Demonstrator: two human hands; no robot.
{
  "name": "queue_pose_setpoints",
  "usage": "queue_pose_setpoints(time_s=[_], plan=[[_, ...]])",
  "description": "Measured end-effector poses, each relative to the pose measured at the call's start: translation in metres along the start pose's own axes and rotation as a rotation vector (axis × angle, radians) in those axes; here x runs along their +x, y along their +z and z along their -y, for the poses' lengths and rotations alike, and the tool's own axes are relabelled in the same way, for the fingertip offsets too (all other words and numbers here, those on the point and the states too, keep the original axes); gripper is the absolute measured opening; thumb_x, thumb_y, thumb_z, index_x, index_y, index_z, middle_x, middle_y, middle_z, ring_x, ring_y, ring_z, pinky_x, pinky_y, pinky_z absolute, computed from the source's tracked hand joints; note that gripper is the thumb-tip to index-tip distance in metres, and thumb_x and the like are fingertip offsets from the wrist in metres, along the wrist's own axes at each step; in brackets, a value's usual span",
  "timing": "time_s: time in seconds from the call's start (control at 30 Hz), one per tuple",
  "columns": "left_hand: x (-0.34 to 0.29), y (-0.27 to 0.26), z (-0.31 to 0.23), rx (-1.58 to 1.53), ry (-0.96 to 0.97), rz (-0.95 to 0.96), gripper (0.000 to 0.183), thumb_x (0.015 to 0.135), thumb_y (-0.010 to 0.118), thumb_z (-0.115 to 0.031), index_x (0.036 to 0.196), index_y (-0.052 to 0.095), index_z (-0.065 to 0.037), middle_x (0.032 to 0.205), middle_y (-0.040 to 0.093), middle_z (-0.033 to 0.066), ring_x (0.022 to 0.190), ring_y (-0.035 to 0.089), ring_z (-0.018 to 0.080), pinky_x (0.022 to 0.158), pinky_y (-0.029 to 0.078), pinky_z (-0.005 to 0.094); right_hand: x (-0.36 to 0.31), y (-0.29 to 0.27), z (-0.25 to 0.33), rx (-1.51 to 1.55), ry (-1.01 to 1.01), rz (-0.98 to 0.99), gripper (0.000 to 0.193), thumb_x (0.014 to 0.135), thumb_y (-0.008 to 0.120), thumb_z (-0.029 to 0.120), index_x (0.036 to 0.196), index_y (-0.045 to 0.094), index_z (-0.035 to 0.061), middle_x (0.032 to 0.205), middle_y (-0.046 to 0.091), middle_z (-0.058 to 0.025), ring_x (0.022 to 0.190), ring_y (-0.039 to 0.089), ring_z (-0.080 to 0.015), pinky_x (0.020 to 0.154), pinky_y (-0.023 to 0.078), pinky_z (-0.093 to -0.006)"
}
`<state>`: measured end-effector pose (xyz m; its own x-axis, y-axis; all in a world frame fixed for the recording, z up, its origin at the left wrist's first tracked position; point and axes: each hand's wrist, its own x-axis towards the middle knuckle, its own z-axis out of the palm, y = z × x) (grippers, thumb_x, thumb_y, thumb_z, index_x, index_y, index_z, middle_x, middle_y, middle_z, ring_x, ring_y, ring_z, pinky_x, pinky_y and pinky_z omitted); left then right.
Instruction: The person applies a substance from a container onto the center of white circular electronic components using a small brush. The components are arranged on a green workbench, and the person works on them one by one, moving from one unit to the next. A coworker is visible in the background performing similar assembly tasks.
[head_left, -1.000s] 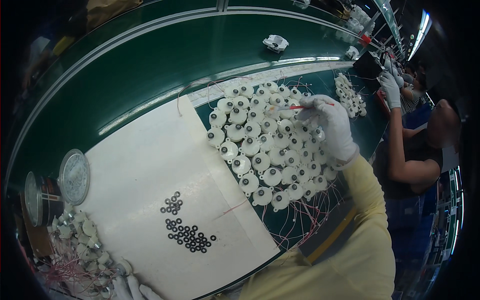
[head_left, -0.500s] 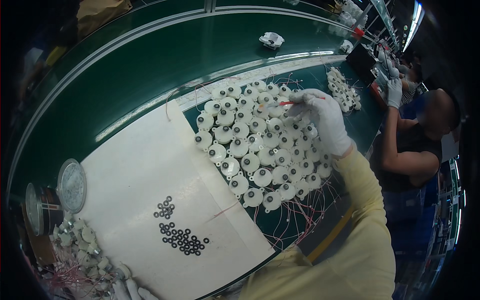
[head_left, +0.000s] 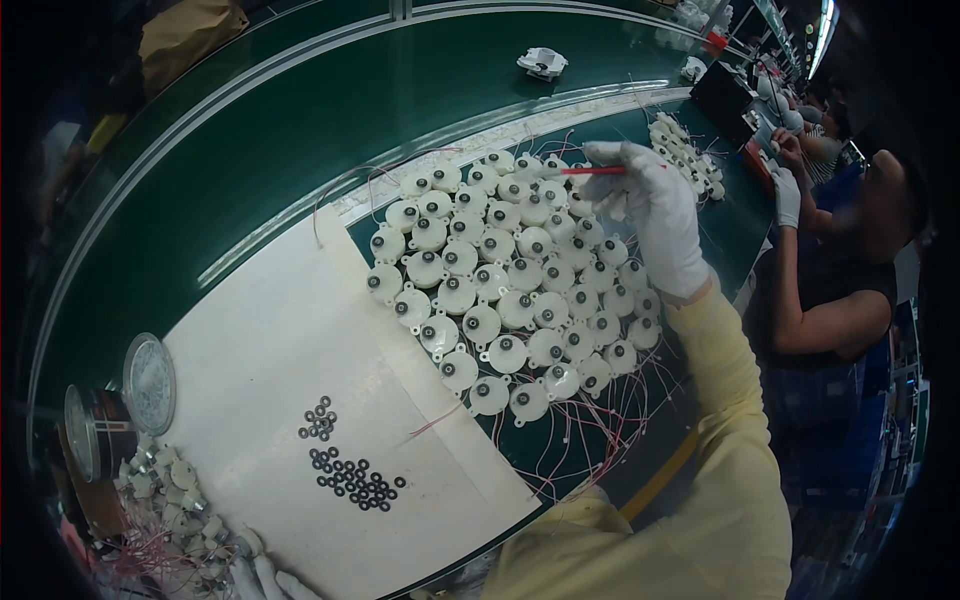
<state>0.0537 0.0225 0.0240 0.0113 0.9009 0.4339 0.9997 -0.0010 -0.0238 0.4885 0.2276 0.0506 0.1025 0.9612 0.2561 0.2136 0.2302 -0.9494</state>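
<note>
My right hand (head_left: 650, 210), in a white glove, is closed round a thin red stick (head_left: 592, 171) with a pale tip, like a small brush. The tip points left, over the far rows of round white motors (head_left: 496, 244). These stand packed side by side, each with a black ring on its centre post and thin reddish wires at the edges. At the lower left edge, my left hand (head_left: 265, 578) shows only its white-gloved fingers, stretched out and apart. They lie beside a heap of loose white motors (head_left: 180, 492); the rest of that hand is cut off.
On the pale board (head_left: 250, 350) lie two groups of black rings (head_left: 355, 480). A tub (head_left: 95, 430) and a round clear lid (head_left: 150, 383) stand at left. Beyond the motors runs a green belt (head_left: 330, 130) carrying a white part (head_left: 542, 63). A co-worker (head_left: 835, 290) sits at right.
My right hand has lifted slightly and turned, with the red stick now nearly level. The view has shifted a little. The co-worker's gloved hand has lowered.
</note>
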Motion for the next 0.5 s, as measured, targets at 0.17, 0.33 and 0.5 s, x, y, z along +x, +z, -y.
queue_pose_setpoints(time_s=[0.17, 0.33, 0.5], plan=[[0.003, 0.0, -0.001, -0.083, 0.016, -0.026, 0.027, 0.091, 0.046, -0.004, 0.112, 0.062, 0.004, 0.115, 0.061, 0.0246, 0.103, 0.058, 0.0414, 0.089, 0.047, 0.0466, 0.019, 0.021, 0.005, -0.073, -0.032, -0.07, 0.036, 0.095, 0.048, 0.024, 0.114, 0.064, -0.0009, 0.094, 0.07, -0.0061, 0.079, 0.06, -0.0078, 0.068, 0.043, -0.02], [0.004, -0.001, -0.009, -0.09, -0.069, -0.004, 0.03, 0.091, 0.046, -0.005, 0.114, 0.063, 0.003, 0.113, 0.061, 0.0244, 0.104, 0.057, 0.0415, 0.09, 0.045, 0.0453, 0.025, 0.029, -0.009, -0.27, -0.053, 0.117, 0.032, 0.093, 0.051, 0.023, 0.111, 0.066, 0.0009, 0.093, 0.07, -0.0049, 0.079, 0.059, -0.0082, 0.071, 0.046, -0.0226], [0.002, 0.001, -0.01, -0.065, -0.102, 0.003, 0.032, 0.09, 0.045, -0.005, 0.116, 0.064, 0.0, 0.114, 0.06, 0.0252, 0.104, 0.057, 0.0413, 0.091, 0.045, 0.0445, 0.025, 0.029, -0.011, -0.337, -0.054, 0.153, 0.031, 0.092, 0.052, 0.022, 0.11, 0.067, 0.0011, 0.089, 0.069, -0.0058, 0.075, 0.059, -0.0084, 0.07, 0.047, -0.0229]])
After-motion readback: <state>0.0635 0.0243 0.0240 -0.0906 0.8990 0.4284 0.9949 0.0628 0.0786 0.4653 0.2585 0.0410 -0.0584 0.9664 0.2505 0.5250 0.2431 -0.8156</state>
